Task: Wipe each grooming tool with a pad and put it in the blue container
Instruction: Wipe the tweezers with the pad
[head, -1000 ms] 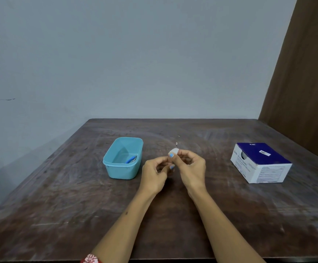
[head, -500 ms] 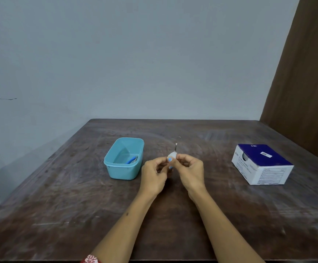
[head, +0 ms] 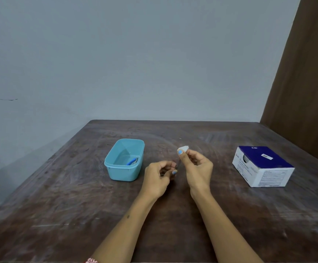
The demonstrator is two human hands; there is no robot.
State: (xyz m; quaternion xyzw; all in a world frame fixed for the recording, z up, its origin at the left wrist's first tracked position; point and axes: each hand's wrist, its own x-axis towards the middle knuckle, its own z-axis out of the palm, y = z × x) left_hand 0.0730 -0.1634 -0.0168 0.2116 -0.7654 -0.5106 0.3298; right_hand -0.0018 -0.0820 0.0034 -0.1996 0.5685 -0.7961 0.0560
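We see both hands raised over the middle of the desk [head: 78, 196]. The right hand [head: 197, 166] pinches a white pad [head: 183, 148] between thumb and fingertips, holding it up just above the left. The left hand [head: 159, 175] curls its fingers round a thin tool [head: 178, 164]; it's small and blurred, so we can't tell its kind, only that it pokes up toward the right hand. The blue container [head: 124, 172] sits left of the hands, near the desk's middle, with a blue-handled tool [head: 132, 161] lying inside. A white and navy box [head: 262, 166] rests near the right edge.
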